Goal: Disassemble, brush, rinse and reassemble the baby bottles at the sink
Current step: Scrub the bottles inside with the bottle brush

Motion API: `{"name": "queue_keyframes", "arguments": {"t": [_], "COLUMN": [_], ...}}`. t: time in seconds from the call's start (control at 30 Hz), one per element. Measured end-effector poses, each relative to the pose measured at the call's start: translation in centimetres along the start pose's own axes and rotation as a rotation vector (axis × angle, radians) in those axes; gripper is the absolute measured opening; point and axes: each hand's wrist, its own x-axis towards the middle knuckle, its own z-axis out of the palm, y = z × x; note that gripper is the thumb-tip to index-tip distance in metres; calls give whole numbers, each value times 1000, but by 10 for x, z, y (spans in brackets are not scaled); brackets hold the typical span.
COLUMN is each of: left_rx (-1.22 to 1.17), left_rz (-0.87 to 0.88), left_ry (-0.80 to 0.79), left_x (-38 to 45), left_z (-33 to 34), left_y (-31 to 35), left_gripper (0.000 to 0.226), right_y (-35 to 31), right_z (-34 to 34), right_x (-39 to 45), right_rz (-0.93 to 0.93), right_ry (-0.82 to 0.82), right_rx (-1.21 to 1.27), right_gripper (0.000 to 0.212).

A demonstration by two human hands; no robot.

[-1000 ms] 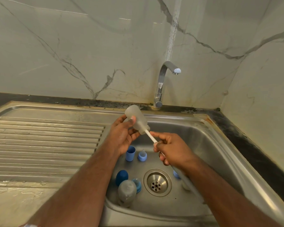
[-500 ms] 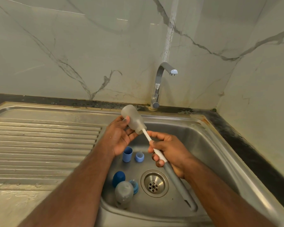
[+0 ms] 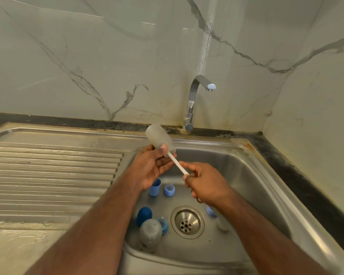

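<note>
Left hand (image 3: 151, 167) grasping frosted translucent plastic bottle (image 3: 159, 140), mouth down-right toward right hand (image 3: 205, 185), clenched on white brush rod (image 3: 178, 165). Rod in line with bottle's long axis, just up-left of right grip.

Both hands raised, left (image 3: 153, 167) and right (image 3: 205, 185) gripping.

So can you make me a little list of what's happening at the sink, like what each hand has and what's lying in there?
left hand: holds a frosted bottle, mouth toward the brush
right hand: grips the white brush handle
brush head: inside the bottle, hidden
tap: no water running
sink: another bottle, a dark blue cap, a light blue cup, blue rings, by the drain
</note>
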Motion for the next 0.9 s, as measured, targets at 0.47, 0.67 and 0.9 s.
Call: {"name": "queue_keyframes", "arguments": {"t": [0.47, 0.67, 0.9], "left_rx": [-110, -187, -281], "left_rz": [56, 95, 82], "left_ry": [170, 213, 247], "left_x": [6, 5, 7], "left_z": [-6, -8, -14], "left_y": [7, 12, 15], "left_gripper": [42, 19, 30], "right_y": [3, 5, 6], "right_z": [5, 5, -4], "right_x": [-5, -3, -3], "right_rz": [-204, -209, -95], "right_ry": [15, 137, -39], "right_rx": [-385, -778, -125], "right_gripper": [50, 62, 46]}}
